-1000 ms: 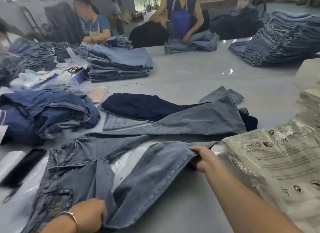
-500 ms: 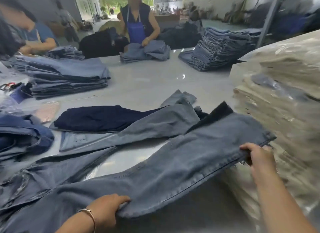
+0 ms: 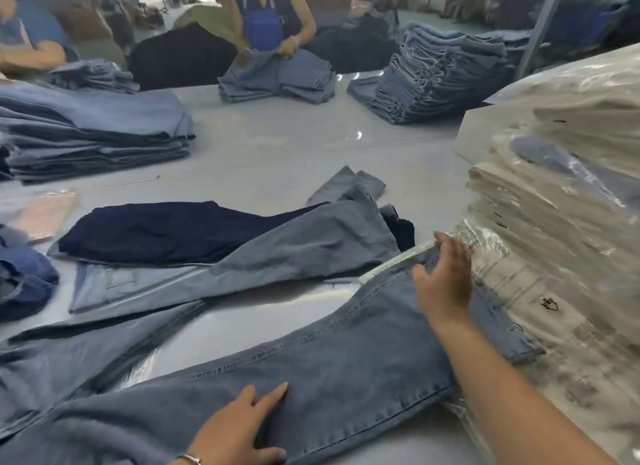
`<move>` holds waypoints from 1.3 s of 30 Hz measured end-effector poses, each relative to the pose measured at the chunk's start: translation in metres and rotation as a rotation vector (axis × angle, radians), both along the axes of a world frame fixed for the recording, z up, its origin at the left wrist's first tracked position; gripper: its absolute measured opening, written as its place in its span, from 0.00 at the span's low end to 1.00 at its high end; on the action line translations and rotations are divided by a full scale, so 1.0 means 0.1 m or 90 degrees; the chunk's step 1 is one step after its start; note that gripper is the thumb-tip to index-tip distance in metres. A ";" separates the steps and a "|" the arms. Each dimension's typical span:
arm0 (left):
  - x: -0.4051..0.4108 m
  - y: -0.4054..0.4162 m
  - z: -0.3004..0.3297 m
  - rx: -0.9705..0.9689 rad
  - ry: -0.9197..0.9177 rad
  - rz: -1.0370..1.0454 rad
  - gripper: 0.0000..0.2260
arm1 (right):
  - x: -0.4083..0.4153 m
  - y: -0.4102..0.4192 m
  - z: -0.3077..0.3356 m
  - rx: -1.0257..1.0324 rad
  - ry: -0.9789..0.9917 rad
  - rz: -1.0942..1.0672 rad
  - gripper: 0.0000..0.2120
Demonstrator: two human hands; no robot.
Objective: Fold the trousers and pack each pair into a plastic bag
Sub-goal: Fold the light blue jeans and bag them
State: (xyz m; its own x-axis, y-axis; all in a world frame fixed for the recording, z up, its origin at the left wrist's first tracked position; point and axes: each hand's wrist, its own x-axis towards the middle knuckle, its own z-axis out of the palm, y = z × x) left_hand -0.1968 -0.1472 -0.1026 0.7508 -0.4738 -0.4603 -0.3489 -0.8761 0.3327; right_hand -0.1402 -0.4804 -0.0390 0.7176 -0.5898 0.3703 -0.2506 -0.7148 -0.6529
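A pair of blue denim trousers point(image 3: 329, 367) lies stretched across the table in front of me, one leg running right onto a pile of plastic bags point(image 3: 519, 291). My left hand point(image 3: 239, 433) rests flat on the near leg with straight fingers. My right hand point(image 3: 445, 277) lies on the leg's hem end, fingers spread and relaxed, holding nothing. The other leg point(image 3: 104, 343) trails off to the left.
More trousers lie behind: a dark navy pair point(image 3: 166, 229) and a light blue pair point(image 3: 294, 253). Stacks of folded jeans point(image 3: 90, 132) point(image 3: 436, 73) stand on the grey table point(image 3: 270, 149). Bagged trousers point(image 3: 561, 174) are piled at right. Two people work across the table.
Both hands pulled the trouser leg to the right and laid it flat over the plastic bags. They have let go of the fabric and now rest open on it.
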 end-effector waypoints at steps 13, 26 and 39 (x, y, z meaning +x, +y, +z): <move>1.49 0.41 -0.12 -0.039 -0.401 0.331 0.23 | 1.56 0.10 -0.52 -0.301 0.578 0.293 0.31; 1.97 0.58 -0.22 0.032 -0.365 0.310 0.09 | 1.68 0.09 -0.50 -0.604 0.501 0.449 0.09; 1.95 0.85 0.94 -0.250 -0.610 0.335 0.09 | 1.24 -0.02 1.17 -0.473 -0.135 0.275 0.16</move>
